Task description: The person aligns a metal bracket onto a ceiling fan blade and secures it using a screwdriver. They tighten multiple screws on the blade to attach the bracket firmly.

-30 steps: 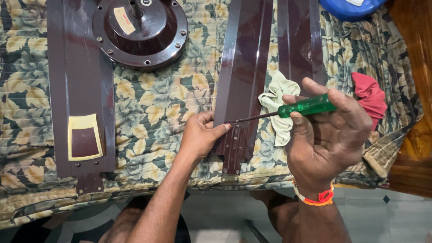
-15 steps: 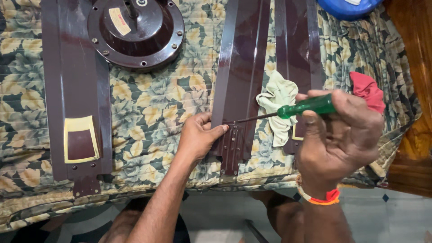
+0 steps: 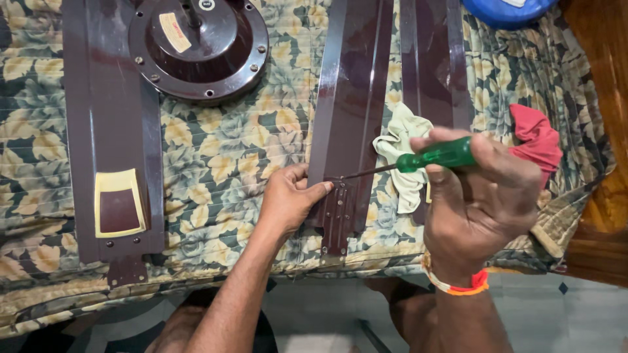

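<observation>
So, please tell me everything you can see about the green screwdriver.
The screwdriver has a translucent green handle, plastic by its look, and a thin dark metal shaft. It lies almost level, its tip pointing left at the bracket end of the middle fan blade. The right hand wraps the handle; the left hand presses the blade beside the tip.

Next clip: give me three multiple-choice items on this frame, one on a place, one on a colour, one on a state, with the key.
1. Where does the screwdriver tip rest?
A. on the middle blade's bracket
B. on the motor housing
C. on the red cloth

2. What colour is the screwdriver handle?
A. yellow
B. green
C. black

3. What is the left hand doing?
A. lifting the blade
B. pressing on the blade's end
C. hanging free

Key: A, the screwdriver tip meets the bracket; B, the right hand grips green; C is wrong, B: left hand lies on the blade.
</observation>
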